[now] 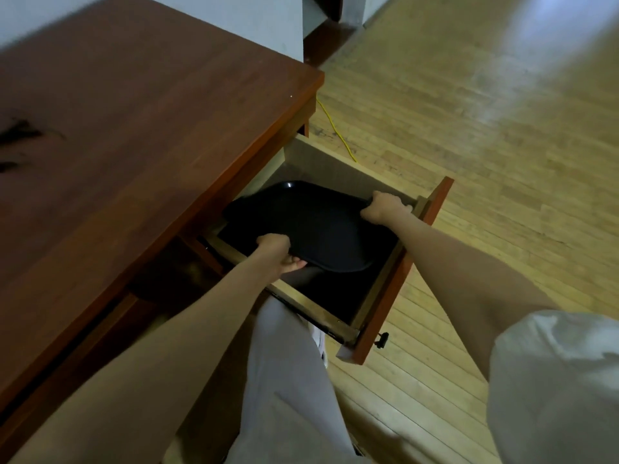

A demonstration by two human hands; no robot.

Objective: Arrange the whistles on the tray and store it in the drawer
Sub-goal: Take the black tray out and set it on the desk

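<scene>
A black tray (318, 226) sits tilted inside the open wooden drawer (395, 283) of the brown desk. My left hand (276, 251) grips the tray's near left edge. My right hand (385, 205) holds its far right edge, close to the drawer's side wall. The tray's far corner reaches under the desk top. I see no whistles on the tray; its surface is dark and hard to read.
The brown desk top (134, 145) lies to the left with a dark object (20, 132) at its left edge. A yellow cable (335, 128) runs over the wooden floor (485, 128) beyond the drawer. My light trouser leg (291, 380) is below the drawer.
</scene>
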